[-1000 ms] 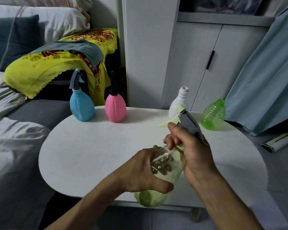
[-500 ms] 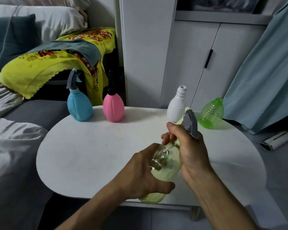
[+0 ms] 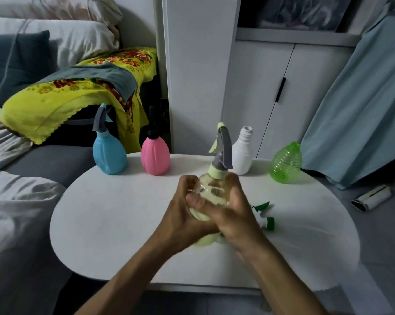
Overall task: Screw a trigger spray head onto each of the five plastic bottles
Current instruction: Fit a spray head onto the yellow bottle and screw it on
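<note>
Both hands wrap a clear yellowish bottle [image 3: 211, 192] held upright over the white round table [image 3: 114, 221]. My left hand [image 3: 187, 212] holds its left side, my right hand [image 3: 235, 212] its right side. A grey and pale-green trigger head [image 3: 222, 151] sits on the bottle's neck. At the table's back stand a blue bottle [image 3: 109, 155] with a grey head, a pink bottle [image 3: 155, 156] with a black head, a white bottle [image 3: 243, 153] with an open neck, and a green ribbed bottle [image 3: 286, 164] without a head. A loose green and white spray head [image 3: 263, 215] lies on the table behind my right hand.
A grey sofa [image 3: 44, 162] with a yellow floral cloth [image 3: 78, 96] lies to the left. White cabinet doors [image 3: 271, 98] stand behind the table and a light blue curtain [image 3: 360, 105] hangs at the right. A small roller-like item [image 3: 371, 197] lies on the floor at the right.
The yellowish bottle has gone from tilted to upright and further out over the table. My right hand has dropped from the trigger head to the bottle's body. The loose green spray head now shows.
</note>
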`<state>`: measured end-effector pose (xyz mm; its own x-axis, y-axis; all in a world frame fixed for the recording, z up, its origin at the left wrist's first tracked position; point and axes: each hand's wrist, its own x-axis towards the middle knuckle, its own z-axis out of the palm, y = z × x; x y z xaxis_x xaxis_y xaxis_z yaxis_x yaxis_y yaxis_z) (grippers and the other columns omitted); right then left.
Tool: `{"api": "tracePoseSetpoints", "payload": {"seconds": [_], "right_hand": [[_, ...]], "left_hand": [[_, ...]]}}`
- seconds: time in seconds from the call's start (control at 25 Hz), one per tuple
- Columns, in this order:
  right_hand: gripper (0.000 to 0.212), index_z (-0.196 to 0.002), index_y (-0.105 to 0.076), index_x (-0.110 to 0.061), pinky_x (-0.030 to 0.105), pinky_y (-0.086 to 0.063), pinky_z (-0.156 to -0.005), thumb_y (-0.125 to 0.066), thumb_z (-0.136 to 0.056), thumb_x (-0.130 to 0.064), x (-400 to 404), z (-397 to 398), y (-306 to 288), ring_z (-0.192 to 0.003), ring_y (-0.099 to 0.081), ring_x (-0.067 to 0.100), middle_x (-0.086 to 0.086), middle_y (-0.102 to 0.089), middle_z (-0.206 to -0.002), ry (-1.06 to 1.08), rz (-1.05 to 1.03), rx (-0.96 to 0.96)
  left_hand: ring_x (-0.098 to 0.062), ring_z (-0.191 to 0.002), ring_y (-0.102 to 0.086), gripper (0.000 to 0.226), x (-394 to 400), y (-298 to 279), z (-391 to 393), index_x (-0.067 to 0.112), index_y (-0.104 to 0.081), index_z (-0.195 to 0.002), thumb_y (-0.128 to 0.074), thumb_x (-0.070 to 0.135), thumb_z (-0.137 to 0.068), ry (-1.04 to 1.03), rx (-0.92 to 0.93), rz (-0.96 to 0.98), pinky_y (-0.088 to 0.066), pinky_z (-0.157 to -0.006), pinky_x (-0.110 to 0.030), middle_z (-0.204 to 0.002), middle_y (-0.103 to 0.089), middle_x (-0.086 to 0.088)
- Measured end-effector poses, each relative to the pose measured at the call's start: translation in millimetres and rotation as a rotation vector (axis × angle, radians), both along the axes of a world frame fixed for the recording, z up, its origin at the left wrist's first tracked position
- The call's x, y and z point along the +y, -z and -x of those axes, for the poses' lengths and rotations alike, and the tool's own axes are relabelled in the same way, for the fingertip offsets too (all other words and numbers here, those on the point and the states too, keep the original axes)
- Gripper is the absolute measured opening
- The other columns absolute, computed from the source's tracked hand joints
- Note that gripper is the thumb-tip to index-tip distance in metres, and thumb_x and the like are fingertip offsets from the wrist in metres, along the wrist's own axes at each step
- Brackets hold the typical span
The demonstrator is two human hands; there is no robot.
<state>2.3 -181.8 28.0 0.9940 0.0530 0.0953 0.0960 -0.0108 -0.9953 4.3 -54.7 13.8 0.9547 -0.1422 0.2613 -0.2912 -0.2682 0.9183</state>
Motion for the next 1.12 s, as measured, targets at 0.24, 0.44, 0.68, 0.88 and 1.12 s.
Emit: {"api": "tracePoseSetpoints", "payload": {"seconds": [0.24, 0.44, 0.68, 0.88, 1.12], "right_hand": [[0.080, -0.120, -0.046, -0.041, 0.020, -0.053, -0.078, -0.081, -0.049, -0.053, 11.0, -16.9, 4.1, -0.100, -0.065, 0.003, -0.018, -0.066, -0.109, 0.328, 0.190, -0.062], [0.073, -0.118, -0.043, -0.035, 0.028, -0.046, -0.078, -0.086, -0.060, -0.043, 17.5, -93.7, -4.7, -0.100, -0.061, 0.017, -0.008, -0.062, -0.115, 0.397, 0.370, -0.151], [0.074, -0.126, -0.043, -0.031, 0.030, -0.045, -0.079, -0.085, -0.066, -0.040, 32.9, -182.0, 36.2, -0.103, -0.060, 0.024, -0.001, -0.061, -0.124, 0.464, 0.490, -0.032], [0.078, -0.131, -0.037, -0.036, 0.030, -0.040, -0.070, -0.079, -0.067, -0.052, 38.0, -196.5, 63.5, -0.101, -0.065, 0.031, 0.000, -0.064, -0.125, 0.493, 0.584, -0.008], [0.088, -0.139, -0.037, -0.025, 0.032, -0.047, -0.075, -0.083, -0.068, -0.048, 37.0, -194.8, 74.8, -0.104, -0.064, 0.030, 0.005, -0.065, -0.127, 0.449, 0.588, 0.054]], "left_hand": [[-0.003, -0.114, -0.052, 0.074, 11.0, -20.7, -12.0, 0.055, -0.047, -0.120, -0.084, 0.025, -0.064, 0.000, 0.030, -0.034, -0.045, -0.084, -0.011, -0.122, -0.053, 0.031], [-0.018, -0.128, -0.047, 0.065, 52.0, -38.3, -28.4, 0.036, -0.051, -0.130, -0.060, -0.008, -0.081, -0.135, 0.312, 0.417, -0.041, -0.104, -0.041, -0.138, -0.052, 0.005], [-0.002, -0.109, -0.054, 0.038, 68.4, -39.7, -28.1, 0.042, -0.055, -0.116, -0.053, 0.011, -0.094, -0.226, 0.351, 0.507, -0.040, -0.093, -0.033, -0.119, -0.060, 0.014], [-0.013, -0.120, -0.053, 0.044, 63.6, -37.2, -35.7, 0.040, -0.053, -0.127, -0.052, 0.010, -0.095, -0.217, 0.337, 0.465, -0.042, -0.096, -0.033, -0.129, -0.058, 0.009], [-0.015, -0.120, -0.054, 0.039, 52.4, -40.3, -32.9, 0.042, -0.055, -0.118, -0.054, 0.010, -0.095, -0.228, 0.337, 0.472, -0.044, -0.096, -0.033, -0.132, -0.058, 0.006]]}}
